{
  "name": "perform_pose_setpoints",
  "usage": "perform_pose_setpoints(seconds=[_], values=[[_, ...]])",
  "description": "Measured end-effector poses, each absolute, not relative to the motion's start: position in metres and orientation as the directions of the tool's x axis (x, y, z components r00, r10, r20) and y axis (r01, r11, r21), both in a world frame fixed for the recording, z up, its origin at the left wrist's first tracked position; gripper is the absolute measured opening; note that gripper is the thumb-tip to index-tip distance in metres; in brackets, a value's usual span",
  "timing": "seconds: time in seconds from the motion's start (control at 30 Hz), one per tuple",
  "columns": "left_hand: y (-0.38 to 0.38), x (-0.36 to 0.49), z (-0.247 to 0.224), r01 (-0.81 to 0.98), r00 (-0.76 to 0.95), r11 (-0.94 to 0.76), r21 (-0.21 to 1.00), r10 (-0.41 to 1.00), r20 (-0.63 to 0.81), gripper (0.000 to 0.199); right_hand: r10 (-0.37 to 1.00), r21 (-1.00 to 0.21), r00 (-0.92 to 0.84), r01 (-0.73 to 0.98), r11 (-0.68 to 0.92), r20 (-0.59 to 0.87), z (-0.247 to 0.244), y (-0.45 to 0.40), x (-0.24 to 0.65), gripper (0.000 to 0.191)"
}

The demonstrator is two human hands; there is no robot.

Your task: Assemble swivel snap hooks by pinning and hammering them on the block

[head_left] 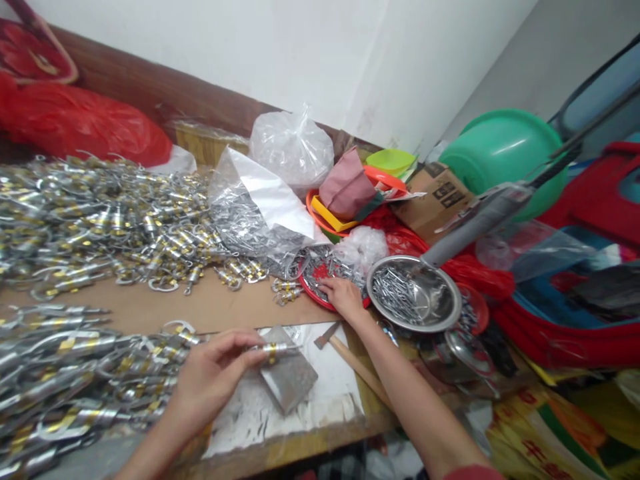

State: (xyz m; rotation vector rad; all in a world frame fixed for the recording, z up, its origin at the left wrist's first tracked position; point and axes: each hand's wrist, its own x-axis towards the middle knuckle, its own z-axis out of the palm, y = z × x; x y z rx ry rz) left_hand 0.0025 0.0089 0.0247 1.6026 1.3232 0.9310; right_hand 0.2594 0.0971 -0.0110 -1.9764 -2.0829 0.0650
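At the far left, a heap of fittings is lying on both sides of some cardboard; next, the left hand is pinching one fitting between thumb and fingers, its slim end pointing right; the piece is showing over a steel block, though I cannot tell whether the two are touching; gripping it well back would be leaving that slim end free and easy to see; further right, a red tray is holding small parts, with red bits among them; the right hand is hovering at its near edge, fingers drawn together, tips down at the parts; whether it is pinching one I cannot tell; using just the fingertips should be keeping extra pieces from clinging; a wooden-handled tool is lying just beyond the block, and a steel bowl of pins is standing beside the tray.
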Motion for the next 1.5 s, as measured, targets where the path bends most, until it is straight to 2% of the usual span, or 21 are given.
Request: perform_pose_setpoints(seconds=[0.13,0.23,0.33,0.4,0.5,0.63,0.73,0.87,1.03,1.13,1.33,1.43,1.5], values=[[-0.007,0.004,0.021,0.302,0.196,-0.088,0.949,0.980,0.029,0.007,0.966,-0.268,0.031,0.963,0.041,0.258,-0.003,0.086,0.267,0.025],[-0.008,0.004,0.018,0.305,0.165,-0.107,0.946,0.985,0.059,0.009,0.948,-0.332,0.007,0.937,0.105,0.318,0.008,0.065,0.254,0.028],[-0.008,0.003,0.016,0.330,0.135,-0.193,0.924,0.978,0.156,0.010,0.936,-0.404,-0.132,0.876,0.264,0.326,0.020,0.030,0.224,0.021],[-0.009,0.003,0.014,0.355,0.130,-0.286,0.890,0.958,0.255,0.011,0.906,-0.487,-0.256,0.776,0.401,0.337,0.026,0.006,0.201,0.017],[-0.009,0.003,0.011,0.404,0.119,-0.406,0.820,0.912,0.393,0.013,0.885,-0.575,-0.349,0.673,0.465,0.308,0.033,-0.018,0.176,0.017],[-0.009,0.002,0.010,0.425,0.154,-0.531,0.733,0.840,0.520,0.013,0.893,-0.572,-0.372,0.687,0.448,0.253,0.037,-0.024,0.169,0.016],[-0.010,0.002,0.010,0.430,0.171,-0.567,0.703,0.816,0.553,0.015,0.873,-0.533,-0.411,0.693,0.486,0.262,0.036,-0.022,0.171,0.015],[-0.011,0.004,0.012,0.414,0.180,-0.561,0.717,0.823,0.540,0.017,0.863,-0.525,-0.412,0.686,0.505,0.293,0.035,-0.023,0.170,0.016],[-0.010,0.003,0.011,0.388,0.202,-0.537,0.749,0.842,0.500,0.019,0.919,-0.695,-0.305,0.606,0.388,0.248,0.033,-0.027,0.166,0.015],[-0.010,0.003,0.009,0.371,0.210,-0.515,0.773,0.857,0.470,0.019,0.935,-0.746,-0.256,0.567,0.350,0.244,0.031,-0.027,0.165,0.016],[-0.012,0.003,0.010,0.341,0.197,-0.396,0.852,0.917,0.347,0.017,0.881,-0.631,-0.327,0.616,0.473,0.342,0.034,-0.029,0.165,0.019],[-0.013,0.000,0.013,0.307,0.146,-0.250,0.918,0.966,0.214,0.012,0.853,-0.597,-0.310,0.614,0.517,0.420,0.034,-0.035,0.167,0.019],[-0.013,-0.002,0.017,0.271,0.115,-0.134,0.953,0.988,0.106,0.011,0.797,-0.536,-0.312,0.608,0.586,0.518,0.032,-0.039,0.169,0.027]])
